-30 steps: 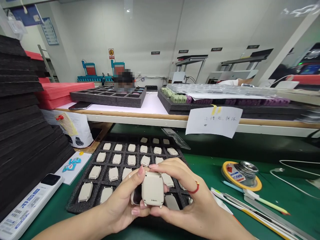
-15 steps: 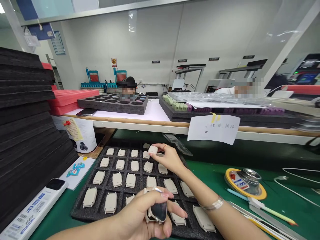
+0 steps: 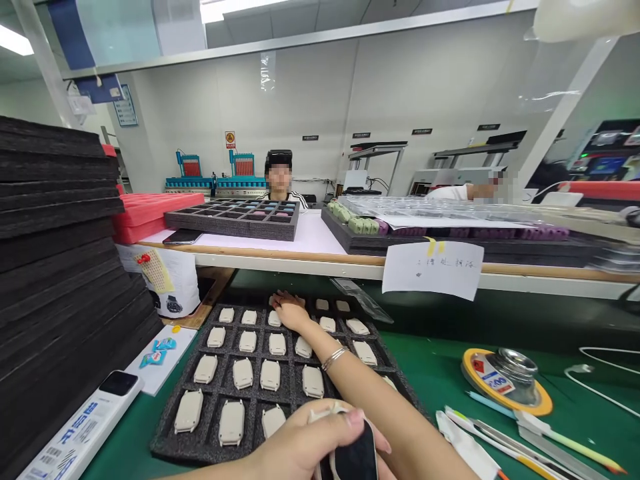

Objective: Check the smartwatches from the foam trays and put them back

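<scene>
My left hand (image 3: 320, 437) is closed round a pale watch with a dark screen (image 3: 354, 457), low in front of the black foam tray (image 3: 187, 448). Pale watch cases (image 3: 231, 422) lie back side up in the tray's square compartments, in several rows. My right hand (image 3: 291, 313), with a silver bracelet on its wrist, reaches across the tray to the back rows. Its fingers are over a back compartment, beside a pale case (image 3: 275, 318). Those fingertips are dark and smeared, so any hold on a piece cannot be made out.
Black foam trays (image 3: 60, 267) are stacked at the left, beside a white box (image 3: 85, 427). A tape roll (image 3: 505, 380) and pens (image 3: 570, 440) lie at the right. A shelf edge (image 3: 340, 263) crosses above the tray's back. Behind it sits a person (image 3: 279, 180).
My right hand has moved left and back over the tray; the pale case it held no longer shows in it. My left hand, still round the watch, has shifted right and lower. The view has tilted up.
</scene>
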A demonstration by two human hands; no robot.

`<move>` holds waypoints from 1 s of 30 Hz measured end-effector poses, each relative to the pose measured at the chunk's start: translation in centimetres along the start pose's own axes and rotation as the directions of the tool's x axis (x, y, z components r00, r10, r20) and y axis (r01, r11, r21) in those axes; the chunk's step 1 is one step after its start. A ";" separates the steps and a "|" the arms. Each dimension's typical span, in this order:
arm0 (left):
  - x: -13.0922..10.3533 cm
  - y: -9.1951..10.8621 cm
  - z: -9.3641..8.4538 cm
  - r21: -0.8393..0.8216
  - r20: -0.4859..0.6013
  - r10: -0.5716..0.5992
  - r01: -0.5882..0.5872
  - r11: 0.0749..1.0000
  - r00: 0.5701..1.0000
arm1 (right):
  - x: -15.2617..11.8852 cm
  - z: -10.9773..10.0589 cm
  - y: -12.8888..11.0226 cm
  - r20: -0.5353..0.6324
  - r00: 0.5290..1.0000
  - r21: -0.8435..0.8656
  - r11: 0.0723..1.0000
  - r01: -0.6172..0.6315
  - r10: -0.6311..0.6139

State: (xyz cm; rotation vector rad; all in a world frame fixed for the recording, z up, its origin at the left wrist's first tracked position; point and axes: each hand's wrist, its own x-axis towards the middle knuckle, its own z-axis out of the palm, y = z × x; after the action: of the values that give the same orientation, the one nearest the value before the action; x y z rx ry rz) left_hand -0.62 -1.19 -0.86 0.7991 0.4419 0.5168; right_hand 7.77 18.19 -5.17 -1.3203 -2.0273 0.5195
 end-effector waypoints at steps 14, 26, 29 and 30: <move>-0.1 1.7 -0.3 -0.361 -0.286 0.038 -0.144 0.921 0.957 | -14.6 -11.2 -7.4 -0.072 0.908 0.272 0.868 0.415 -0.412; 0.0 1.1 -0.5 -0.271 -0.184 0.103 -0.152 0.950 0.977 | -17.4 -10.5 -7.5 -0.452 0.810 0.124 0.873 0.472 -0.374; -0.2 1.3 -0.3 -0.214 -0.188 0.118 -0.158 0.964 0.975 | -17.5 -11.1 -7.0 -0.614 0.779 0.340 0.847 0.408 -0.128; -0.2 1.4 -0.2 -0.203 -0.182 0.122 -0.159 0.966 0.976 | -17.6 -11.4 -6.9 -0.627 0.776 0.404 0.826 0.393 -0.063</move>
State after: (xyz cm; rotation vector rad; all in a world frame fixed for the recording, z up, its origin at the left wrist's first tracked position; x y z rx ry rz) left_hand -1.27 -0.36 0.09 0.5812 0.4777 0.7561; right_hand 16.20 -0.99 1.84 -0.7413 -1.3590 0.4208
